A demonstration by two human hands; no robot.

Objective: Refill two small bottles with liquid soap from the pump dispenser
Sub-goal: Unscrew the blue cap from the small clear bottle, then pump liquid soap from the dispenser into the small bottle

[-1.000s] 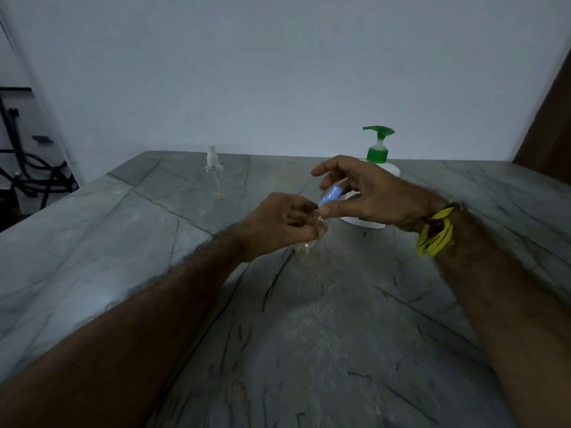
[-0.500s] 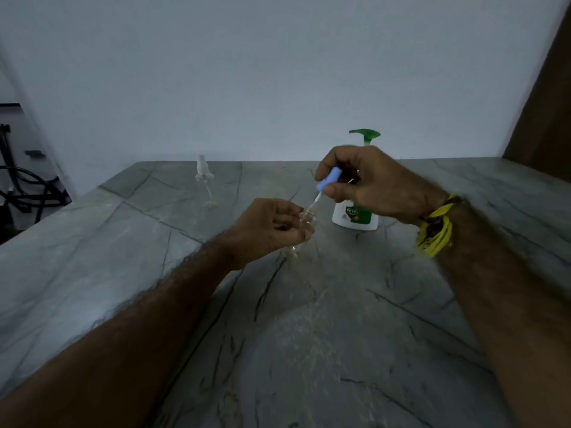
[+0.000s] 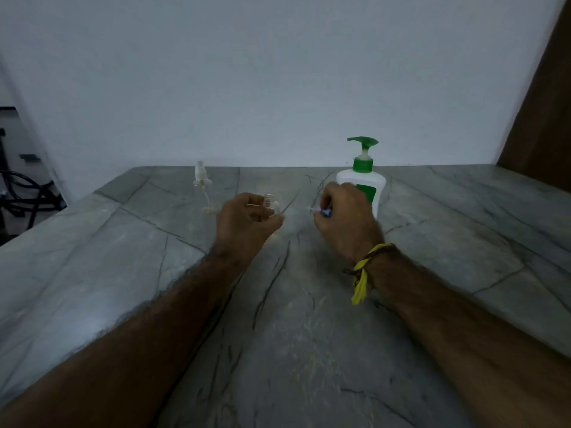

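Left hand (image 3: pixel 247 220): I see it curled around a small clear bottle (image 3: pixel 272 205), open neck up, above the bench (image 3: pixel 309 335).
Right hand (image 3: pixel 343 217): pinches a blue cap (image 3: pixel 326 213), just before the soap dispenser (image 3: pixel 363 180).
Second bottle (image 3: pixel 200 180): far left, alone.

A grey veined stone bench (image 3: pixel 448 242) carries a white pump dispenser (image 3: pixel 369 183) at the back right and a clear spray top (image 3: pixel 201 183) back left.
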